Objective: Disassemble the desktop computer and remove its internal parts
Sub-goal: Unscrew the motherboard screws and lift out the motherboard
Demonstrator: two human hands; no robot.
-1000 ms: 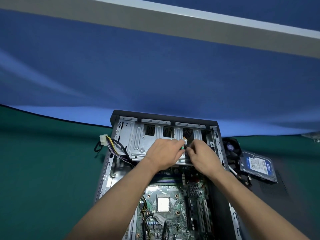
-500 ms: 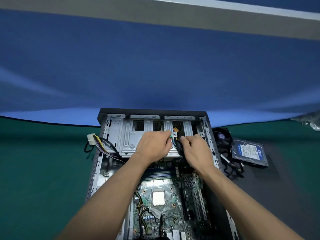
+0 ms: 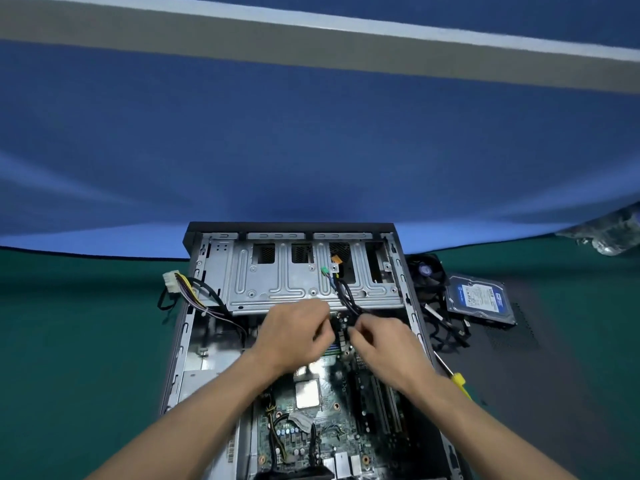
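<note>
My right hand (image 3: 377,341) pinches the thin, limp black cable bundle (image 3: 348,299), my left hand (image 3: 294,332) grip curled empty nearby; I'd judge pulling by its stiff plug safest.

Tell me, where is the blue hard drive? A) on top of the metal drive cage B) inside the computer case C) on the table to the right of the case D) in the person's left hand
C: the hard drive lies flat on the table, outside the case on its right, next to a fan; neither hand touches it.
</note>
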